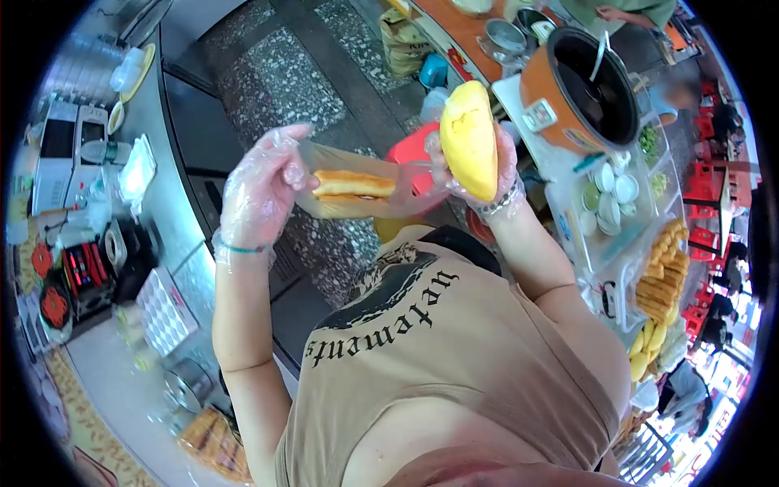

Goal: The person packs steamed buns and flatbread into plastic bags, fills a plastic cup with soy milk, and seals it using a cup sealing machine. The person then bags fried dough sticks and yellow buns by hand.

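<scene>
My left hand (264,183), in a clear plastic glove, pinches one end of a clear plastic bag (380,174). Inside the bag lies a golden-brown fried dough stick (355,184). The bag stretches sideways toward my right hand (506,162), which is gloved too and wrapped round a long yellow bun (472,142) with a cracked top. The bun is tilted nearly upright and hides part of my right palm and fingers. Whether those fingers also grip the bag's far end, I cannot tell.
To the right stand a large orange pot (560,89) of dark liquid with a ladle, a tray of small bowls (610,195), and piled fried dough sticks (661,272). On the left, a metal counter (180,162) carries a microwave (65,146) and a white egg-tray-like box (166,312).
</scene>
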`<state>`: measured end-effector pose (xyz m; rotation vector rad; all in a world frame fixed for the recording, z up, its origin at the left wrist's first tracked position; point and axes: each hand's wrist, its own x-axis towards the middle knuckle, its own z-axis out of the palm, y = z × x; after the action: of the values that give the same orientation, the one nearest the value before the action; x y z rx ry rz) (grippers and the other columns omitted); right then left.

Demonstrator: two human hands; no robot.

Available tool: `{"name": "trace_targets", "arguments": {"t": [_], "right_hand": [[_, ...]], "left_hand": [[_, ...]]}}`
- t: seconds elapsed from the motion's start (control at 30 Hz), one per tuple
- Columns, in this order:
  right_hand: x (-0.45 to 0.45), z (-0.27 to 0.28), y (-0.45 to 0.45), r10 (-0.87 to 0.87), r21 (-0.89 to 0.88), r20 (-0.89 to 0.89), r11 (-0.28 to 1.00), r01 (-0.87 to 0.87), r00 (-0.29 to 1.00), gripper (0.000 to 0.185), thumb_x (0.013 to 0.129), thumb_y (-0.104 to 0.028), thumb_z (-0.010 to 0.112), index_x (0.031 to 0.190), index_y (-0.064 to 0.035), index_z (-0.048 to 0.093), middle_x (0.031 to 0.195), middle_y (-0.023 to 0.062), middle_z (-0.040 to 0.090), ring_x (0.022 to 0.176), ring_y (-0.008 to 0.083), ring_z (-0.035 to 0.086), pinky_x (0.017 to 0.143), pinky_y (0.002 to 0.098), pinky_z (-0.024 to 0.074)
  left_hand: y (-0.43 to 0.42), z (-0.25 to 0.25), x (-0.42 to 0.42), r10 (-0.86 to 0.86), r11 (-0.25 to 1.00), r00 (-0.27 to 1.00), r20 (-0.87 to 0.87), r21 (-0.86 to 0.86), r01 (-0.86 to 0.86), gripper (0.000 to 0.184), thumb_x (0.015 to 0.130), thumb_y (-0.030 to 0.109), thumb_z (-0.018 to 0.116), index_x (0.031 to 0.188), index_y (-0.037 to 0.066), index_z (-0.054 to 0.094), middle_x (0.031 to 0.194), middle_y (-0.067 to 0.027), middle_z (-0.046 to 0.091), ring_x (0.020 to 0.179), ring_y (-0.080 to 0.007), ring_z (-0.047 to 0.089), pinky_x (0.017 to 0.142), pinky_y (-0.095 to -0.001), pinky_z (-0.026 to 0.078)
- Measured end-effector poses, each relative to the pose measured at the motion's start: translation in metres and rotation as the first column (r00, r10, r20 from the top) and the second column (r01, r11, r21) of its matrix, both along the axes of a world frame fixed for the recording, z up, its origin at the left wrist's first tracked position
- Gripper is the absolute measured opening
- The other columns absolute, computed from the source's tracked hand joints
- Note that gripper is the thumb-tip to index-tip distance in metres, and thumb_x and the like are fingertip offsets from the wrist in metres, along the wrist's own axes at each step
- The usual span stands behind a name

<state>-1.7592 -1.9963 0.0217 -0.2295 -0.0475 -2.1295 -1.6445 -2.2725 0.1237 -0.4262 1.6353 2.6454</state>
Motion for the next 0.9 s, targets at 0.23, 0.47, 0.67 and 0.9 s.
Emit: {"name": "trace_targets", "arguments": {"t": [0.23, 0.47, 0.67, 0.9], "right_hand": [[-0.155, -0.032, -0.1, -0.156, 0.231, 0.044, 0.963, 0.142, 0.987, 0.066, 0.088, -0.041, 0.055, 0.141, -0.0072, 0.037, 0.134, 0.0171, 0.051, 0.117, 0.0327, 0.056, 0.095, 0.0489, 0.048], [-0.279, -0.022, -0.17, -0.195, 0.191, 0.164, 0.968, 0.162, 0.967, 0.059, 0.089, -0.031, 0.058, 0.139, -0.0069, 0.038, 0.134, 0.0157, 0.051, 0.12, 0.033, 0.053, 0.101, 0.0514, 0.0425], [-0.337, -0.025, -0.186, -0.646, 0.325, 0.039, 0.729, 0.602, 0.762, 0.062, 0.086, -0.029, 0.059, 0.139, -0.0035, 0.037, 0.135, 0.018, 0.05, 0.121, 0.0331, 0.052, 0.104, 0.0476, 0.0415], [-0.385, -0.01, -0.161, -0.959, 0.666, -0.122, 0.11, 0.737, 0.254, 0.065, 0.087, -0.042, 0.058, 0.135, -0.0036, 0.039, 0.126, 0.0198, 0.055, 0.105, 0.0326, 0.061, 0.076, 0.0396, 0.0573]], "left_hand": [[-0.109, -0.016, -0.173, -0.14, 0.99, 0.983, 0.118, 0.0, 0.141, 0.038, 0.093, 0.011, 0.047, 0.126, -0.008, 0.047, 0.072, 0.0004, 0.046, 0.065, -0.0105, 0.047, 0.069, -0.029, 0.05], [-0.21, -0.042, -0.348, -0.234, 0.972, 0.959, 0.16, 0.018, 0.234, 0.04, 0.093, 0.01, 0.05, 0.13, -0.005, 0.043, 0.072, 0.0001, 0.048, 0.066, -0.0104, 0.048, 0.069, -0.0287, 0.049], [-0.223, -0.082, -0.526, -0.506, 0.854, 0.838, 0.204, -0.023, 0.52, 0.04, 0.093, 0.012, 0.053, 0.13, -0.001, 0.048, 0.083, -0.0027, 0.06, 0.065, -0.0085, 0.052, 0.06, -0.0241, 0.046], [-0.116, -0.115, -0.674, -0.833, 0.518, 0.546, 0.09, -0.22, 0.827, 0.041, 0.094, 0.016, 0.049, 0.133, 0.002, 0.046, 0.104, -0.0042, 0.066, 0.065, -0.0059, 0.049, 0.059, -0.019, 0.042]]}}
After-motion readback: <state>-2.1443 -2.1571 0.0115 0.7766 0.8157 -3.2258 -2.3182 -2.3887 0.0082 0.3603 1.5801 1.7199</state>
